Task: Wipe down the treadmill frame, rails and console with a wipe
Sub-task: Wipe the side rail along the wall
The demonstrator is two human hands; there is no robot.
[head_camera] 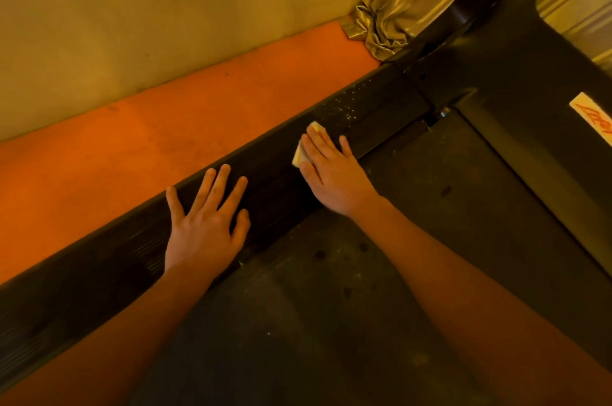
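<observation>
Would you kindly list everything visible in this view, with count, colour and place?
side rail: one, black, ribbed, running diagonally across the middle
wipe: one, white, on the rail under the right hand
belt: one, dark grey, lower right
label: one, white with red lettering, right edge
floor: one, orange, left of the rail
wall: one, beige, top left
curtain: one, gold, bunched in the top corner
left hand: one, flat on the rail, fingers spread
right hand: one, pressing the wipe on the rail
</observation>
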